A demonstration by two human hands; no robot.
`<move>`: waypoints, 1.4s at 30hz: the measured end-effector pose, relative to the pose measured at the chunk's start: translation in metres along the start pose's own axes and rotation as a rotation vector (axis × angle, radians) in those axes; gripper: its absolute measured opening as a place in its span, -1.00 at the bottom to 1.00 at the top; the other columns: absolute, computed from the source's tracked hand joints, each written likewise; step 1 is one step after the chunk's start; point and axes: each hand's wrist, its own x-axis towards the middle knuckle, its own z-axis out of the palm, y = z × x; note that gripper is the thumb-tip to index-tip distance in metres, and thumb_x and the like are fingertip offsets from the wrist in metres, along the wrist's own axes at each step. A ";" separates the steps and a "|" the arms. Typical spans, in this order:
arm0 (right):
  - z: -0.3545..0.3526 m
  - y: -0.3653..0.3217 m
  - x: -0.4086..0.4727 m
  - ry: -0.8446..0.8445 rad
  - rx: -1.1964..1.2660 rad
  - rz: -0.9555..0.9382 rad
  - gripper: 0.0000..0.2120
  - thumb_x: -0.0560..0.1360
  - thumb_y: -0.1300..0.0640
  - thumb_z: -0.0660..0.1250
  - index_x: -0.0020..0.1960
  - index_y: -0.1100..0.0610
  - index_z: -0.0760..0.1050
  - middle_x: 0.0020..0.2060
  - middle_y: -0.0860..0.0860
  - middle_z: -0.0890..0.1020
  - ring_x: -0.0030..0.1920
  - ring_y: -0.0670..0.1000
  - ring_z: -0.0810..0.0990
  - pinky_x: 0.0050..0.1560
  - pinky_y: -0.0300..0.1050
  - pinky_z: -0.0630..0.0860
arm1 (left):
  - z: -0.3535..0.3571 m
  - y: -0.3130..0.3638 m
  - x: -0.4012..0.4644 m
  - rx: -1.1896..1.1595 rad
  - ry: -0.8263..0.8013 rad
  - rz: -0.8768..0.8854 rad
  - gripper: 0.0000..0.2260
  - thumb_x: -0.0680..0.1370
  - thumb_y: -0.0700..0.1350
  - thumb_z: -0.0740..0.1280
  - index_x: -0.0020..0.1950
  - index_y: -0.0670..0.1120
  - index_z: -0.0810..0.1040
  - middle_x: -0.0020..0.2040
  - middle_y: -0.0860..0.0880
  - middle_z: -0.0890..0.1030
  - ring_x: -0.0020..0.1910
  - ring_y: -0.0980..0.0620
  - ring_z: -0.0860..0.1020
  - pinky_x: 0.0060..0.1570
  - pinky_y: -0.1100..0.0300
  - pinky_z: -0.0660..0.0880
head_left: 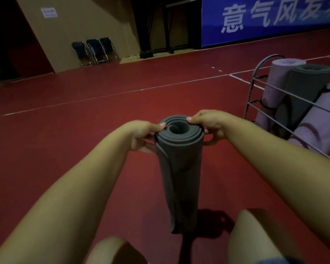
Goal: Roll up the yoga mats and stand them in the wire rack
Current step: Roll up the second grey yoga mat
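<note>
Red gym floor (84, 130) lies under the grey mat (179, 159), which I hold rolled and upright on end, the rack (259, 86) near on my right. My left hand (143, 136) and right hand (210, 124) pinch its top rim, thumbs on the coils. Loosen either pinch and I expect the loose outer flap to unroll.
</note>
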 end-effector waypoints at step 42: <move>-0.016 0.587 0.122 0.414 -0.119 0.836 -0.46 0.48 -0.10 0.23 0.41 0.09 0.33 0.28 0.18 0.48 0.25 0.21 0.48 0.24 0.02 0.43 | 0.311 -0.172 0.218 1.465 -0.171 0.745 -0.43 0.05 -0.06 0.59 0.06 0.00 0.69 -0.07 -0.36 0.64 -0.51 -0.12 0.48 -0.57 0.27 0.32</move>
